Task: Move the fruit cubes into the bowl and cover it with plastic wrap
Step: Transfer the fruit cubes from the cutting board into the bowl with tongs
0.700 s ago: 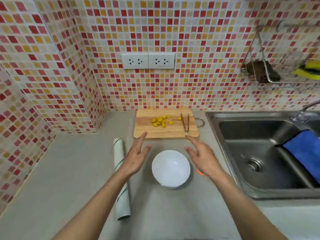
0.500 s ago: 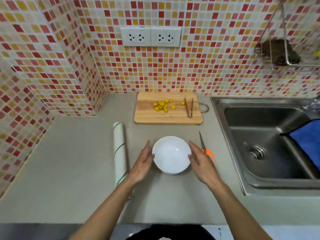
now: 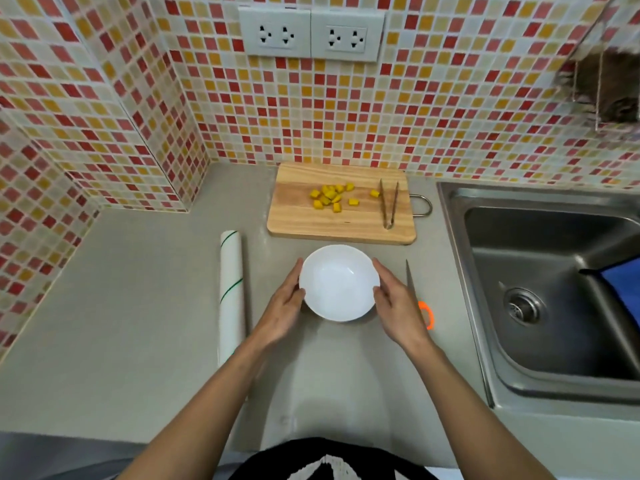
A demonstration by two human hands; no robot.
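An empty white bowl sits on the grey counter just in front of a wooden cutting board. Several yellow fruit cubes lie on the board's middle, with metal tongs beside them to the right. My left hand presses against the bowl's left side and my right hand against its right side, so both hands cup it. A roll of plastic wrap lies lengthwise to the left of my left hand.
A knife with an orange handle lies right of the bowl, partly under my right hand. A steel sink with a blue cloth fills the right. Tiled walls close off the back and left.
My hands dropped from hovering above the bowl and closed in on its two sides. The camera tilted down and nearer to the counter.
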